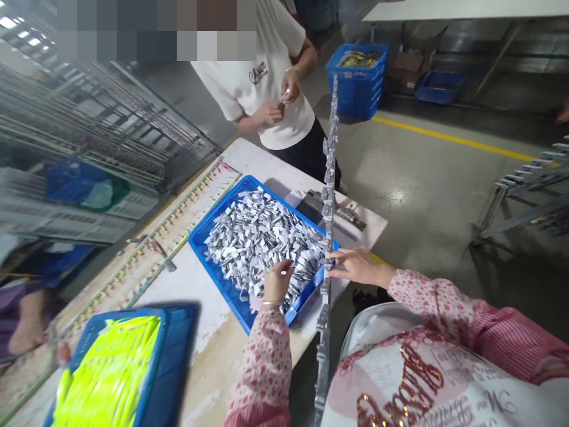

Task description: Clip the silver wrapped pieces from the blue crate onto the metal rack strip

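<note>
A blue tray (217,279) on the table holds a heap of small silver-grey pieces (262,237), flat and tab-like. My left hand (278,281) is over the tray's near side with its fingers curled down to the heap; whatever lies between the fingertips is hidden. Beside the tray's right edge stands a tall, thin upright rack bar (328,213) with small silver pieces fixed along its length. My right hand (355,267) reaches to this bar from the right, its thumb and fingers closed around a small silver piece there.
Blue trays of neon-yellow pieces (111,367) stand at front left. A long strip with yellow clips (195,204) runs along the table's left. Across the table a person in a white shirt (280,83) handles a small item. Stacked blue crates (355,89) stand behind.
</note>
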A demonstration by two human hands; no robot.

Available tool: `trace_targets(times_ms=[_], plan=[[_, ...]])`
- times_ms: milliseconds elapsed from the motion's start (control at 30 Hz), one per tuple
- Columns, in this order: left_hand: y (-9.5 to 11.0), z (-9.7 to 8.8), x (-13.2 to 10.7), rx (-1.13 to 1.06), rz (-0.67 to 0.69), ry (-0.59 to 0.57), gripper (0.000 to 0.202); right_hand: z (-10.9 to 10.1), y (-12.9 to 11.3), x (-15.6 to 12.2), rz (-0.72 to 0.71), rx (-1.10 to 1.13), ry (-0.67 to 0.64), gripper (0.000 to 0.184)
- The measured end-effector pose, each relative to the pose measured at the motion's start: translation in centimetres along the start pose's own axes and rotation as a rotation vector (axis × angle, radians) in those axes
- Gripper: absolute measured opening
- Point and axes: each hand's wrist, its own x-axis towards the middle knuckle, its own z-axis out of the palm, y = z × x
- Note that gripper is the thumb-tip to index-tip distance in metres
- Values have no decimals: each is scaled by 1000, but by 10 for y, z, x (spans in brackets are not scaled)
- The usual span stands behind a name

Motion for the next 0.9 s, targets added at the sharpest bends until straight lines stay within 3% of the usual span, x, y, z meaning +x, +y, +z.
trace_targets(times_ms=[67, 167, 300, 400, 567, 667, 733, 800, 900], plan=[[-15, 21, 0, 68, -3, -55, 31, 1, 4, -7, 47, 58, 2, 34], [-22, 45, 1, 162, -2, -114, 36, 6, 10, -18, 103, 102, -3, 28], [-19, 51, 3, 221, 5, -129, 16, 13, 17, -30, 103, 137, 20, 23], [-19, 32, -5, 208, -1, -74, 16, 7, 13, -36, 72, 222, 79, 22], [-7, -32, -41, 67, 9, 83, 30, -28, -28, -36, -32, 428, 203, 23], [29, -70, -73, -249, 132, 231, 26, -46, -60, -32, -95, 560, 142, 33], [61, -88, -92, -435, 257, 233, 19, -51, -76, -31, -153, 659, 75, 48], [91, -96, -106, -517, 333, 180, 12, -51, -86, -30, -202, 710, 65, 42], [115, -92, -116, -654, 290, 230, 4, -46, -89, -30, -143, 892, 73, 24]])
